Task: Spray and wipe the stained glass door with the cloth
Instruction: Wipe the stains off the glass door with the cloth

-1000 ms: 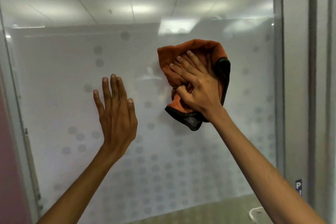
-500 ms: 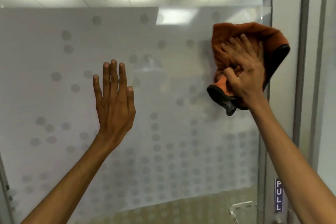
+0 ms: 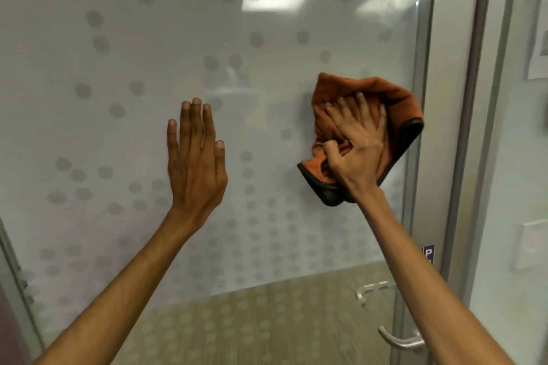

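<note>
The frosted glass door point(image 3: 89, 127) with a grey dot pattern fills the view. My left hand point(image 3: 194, 157) lies flat on the glass near the middle, fingers straight and together. My right hand point(image 3: 355, 139) presses a crumpled orange cloth point(image 3: 394, 98) with a black edge against the glass close to the door's right edge. Its fingers are spread over the cloth and the thumb is curled into a fold. No spray bottle is in view.
The metal door frame point(image 3: 427, 98) runs down just right of the cloth. A small purple sign point(image 3: 428, 253) sits on it lower down. A silver door handle point(image 3: 397, 341) sticks out at the lower right. Papers hang on the far right wall.
My right hand carried the cloth from the middle of the glass to the right edge, then downward. My left hand stayed flat on the glass.
</note>
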Demonstrator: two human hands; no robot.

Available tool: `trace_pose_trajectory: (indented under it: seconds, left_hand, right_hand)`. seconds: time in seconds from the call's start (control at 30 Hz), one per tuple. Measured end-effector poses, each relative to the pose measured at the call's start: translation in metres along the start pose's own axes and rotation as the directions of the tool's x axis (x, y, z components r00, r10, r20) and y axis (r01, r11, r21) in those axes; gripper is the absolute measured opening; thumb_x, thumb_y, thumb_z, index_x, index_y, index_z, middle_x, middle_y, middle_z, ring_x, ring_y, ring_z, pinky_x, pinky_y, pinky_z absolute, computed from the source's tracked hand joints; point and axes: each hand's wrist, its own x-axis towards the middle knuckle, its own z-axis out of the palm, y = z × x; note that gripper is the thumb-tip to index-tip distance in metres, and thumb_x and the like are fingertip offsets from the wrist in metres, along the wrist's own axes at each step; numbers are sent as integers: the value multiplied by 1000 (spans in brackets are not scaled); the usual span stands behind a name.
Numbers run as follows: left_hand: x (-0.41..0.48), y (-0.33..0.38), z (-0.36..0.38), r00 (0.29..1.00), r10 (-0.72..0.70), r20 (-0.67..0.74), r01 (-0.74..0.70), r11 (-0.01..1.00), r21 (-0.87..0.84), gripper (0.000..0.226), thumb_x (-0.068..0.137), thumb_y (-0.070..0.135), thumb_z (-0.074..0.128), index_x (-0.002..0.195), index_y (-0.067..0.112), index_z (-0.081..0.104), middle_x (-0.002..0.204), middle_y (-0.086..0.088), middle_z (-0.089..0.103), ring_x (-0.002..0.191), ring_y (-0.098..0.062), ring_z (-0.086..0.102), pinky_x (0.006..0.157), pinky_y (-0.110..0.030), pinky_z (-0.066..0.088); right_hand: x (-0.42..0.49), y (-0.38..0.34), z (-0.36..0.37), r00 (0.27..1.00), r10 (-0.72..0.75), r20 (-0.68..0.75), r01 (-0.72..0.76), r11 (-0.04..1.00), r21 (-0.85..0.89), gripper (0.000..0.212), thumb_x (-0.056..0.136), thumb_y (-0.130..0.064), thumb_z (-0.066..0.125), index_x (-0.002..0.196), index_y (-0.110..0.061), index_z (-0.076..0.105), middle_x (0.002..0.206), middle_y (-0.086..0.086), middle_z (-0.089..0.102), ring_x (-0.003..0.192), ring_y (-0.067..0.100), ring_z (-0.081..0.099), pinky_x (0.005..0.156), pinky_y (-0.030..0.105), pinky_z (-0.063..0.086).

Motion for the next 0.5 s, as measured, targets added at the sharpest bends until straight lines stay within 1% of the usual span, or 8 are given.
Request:
trace_pose_trajectory:
  seconds: [0.13, 0.23, 0.33, 0.43, 0.5]
  left_hand:
    - [-26, -4, -10, 998, 4, 68, -1, 999, -48, 55, 105, 22, 22, 155, 2, 11, 165, -16, 10, 154, -26, 4, 126, -41, 1]
    - [-49, -19, -20, 993, -6, 115, 12, 998, -55, 56, 104, 20, 25, 155, 2, 11, 165, -12, 8, 154, -22, 3, 126, -39, 2]
    - [-64, -44, -30, 990, -39, 138, 46, 998, -49, 57, 104, 22, 22, 156, 3, 8, 165, -10, 5, 155, -22, 2, 126, -41, 1]
    - [-71, -75, -45, 988, -67, 142, 73, 997, -37, 58, 104, 24, 21, 156, 4, 6, 166, -12, 4, 155, -24, 2, 126, -44, 2]
    - [-75, -99, -57, 987, -71, 143, 73, 997, -8, 59, 103, 26, 20, 156, 3, 6, 166, -14, 5, 154, -26, 2, 126, -47, 3]
  right_hand:
    - [-30, -34, 18, 998, -55, 32, 55, 998, 7, 59, 66, -15, 60, 124, -19, 71, 138, 4, 61, 143, 29, 41, 122, 56, 17]
    - [-43, -56, 31, 999, -34, 4, 34, 999, 28, 57, 66, -16, 60, 122, -18, 72, 136, 4, 62, 143, 28, 42, 122, 55, 17]
    - [-44, -74, 44, 999, -21, -28, 22, 1000, 16, 55, 68, -18, 60, 122, -19, 72, 136, 3, 63, 144, 27, 41, 121, 59, 17]
    - [-45, -104, 63, 999, -29, -29, 30, 999, 35, 58, 67, -15, 64, 125, -20, 70, 138, 1, 62, 145, 25, 40, 124, 52, 11]
    - [-46, -129, 77, 999, -25, -39, 27, 999, 33, 58, 68, -15, 63, 126, -21, 70, 138, 1, 62, 145, 24, 40, 124, 49, 9]
